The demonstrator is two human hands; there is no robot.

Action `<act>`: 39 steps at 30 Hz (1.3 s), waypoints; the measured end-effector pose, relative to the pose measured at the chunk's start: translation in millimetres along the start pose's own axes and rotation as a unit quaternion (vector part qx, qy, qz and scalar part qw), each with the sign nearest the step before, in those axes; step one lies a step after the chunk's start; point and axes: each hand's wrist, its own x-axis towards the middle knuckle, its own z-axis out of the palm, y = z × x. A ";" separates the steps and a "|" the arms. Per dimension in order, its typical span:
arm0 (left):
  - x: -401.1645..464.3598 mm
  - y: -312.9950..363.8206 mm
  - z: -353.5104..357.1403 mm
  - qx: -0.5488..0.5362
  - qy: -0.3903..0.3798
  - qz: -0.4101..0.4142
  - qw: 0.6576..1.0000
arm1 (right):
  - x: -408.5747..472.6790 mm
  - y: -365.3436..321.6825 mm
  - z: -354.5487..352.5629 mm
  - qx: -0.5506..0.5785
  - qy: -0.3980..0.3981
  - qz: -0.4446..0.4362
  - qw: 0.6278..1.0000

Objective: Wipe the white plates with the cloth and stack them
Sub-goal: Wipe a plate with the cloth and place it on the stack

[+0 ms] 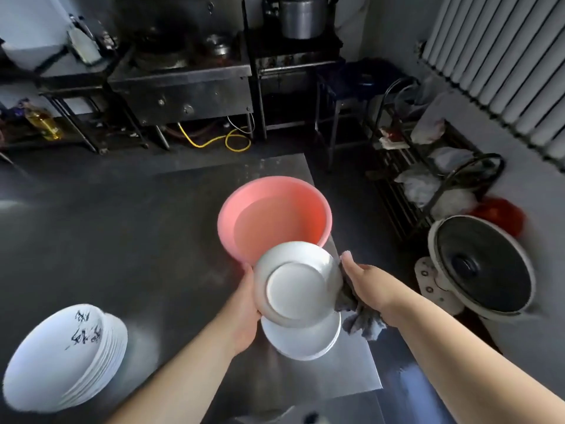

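Observation:
My left hand [244,304] grips the left rim of a white plate [296,286], tilted so its underside faces me. My right hand [363,281] holds a grey cloth [362,321] against the plate's right edge; the cloth hangs down below the hand. Directly under the held plate a short stack of white plates [305,341] lies on the steel table [137,240]. At the lower left stands a taller stack of white plates [64,359] with black writing on the top one.
A pink basin [275,215] stands just beyond the held plate near the table's right edge. Right of the table on the floor are a fan [480,267] and a wire rack [428,166] with bags. Stoves and pots line the far wall.

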 end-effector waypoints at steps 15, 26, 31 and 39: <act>14.8 -74.9 -12.7 0.422 0.117 0.009 0.899 | 36.7 76.4 41.6 0.013 -0.040 -0.109 0.993; 36.1 -80.7 -8.1 0.583 0.166 0.004 0.795 | 43.5 86.4 55.7 -0.158 0.049 -0.150 0.975; 40.6 -83.5 -13.0 0.585 0.169 0.013 0.793 | 41.2 82.9 48.9 -0.231 0.074 -0.172 0.955; 33.3 -66.5 -59.9 0.576 0.163 0.063 0.798 | 28.0 31.8 68.2 -0.344 0.179 -0.233 0.892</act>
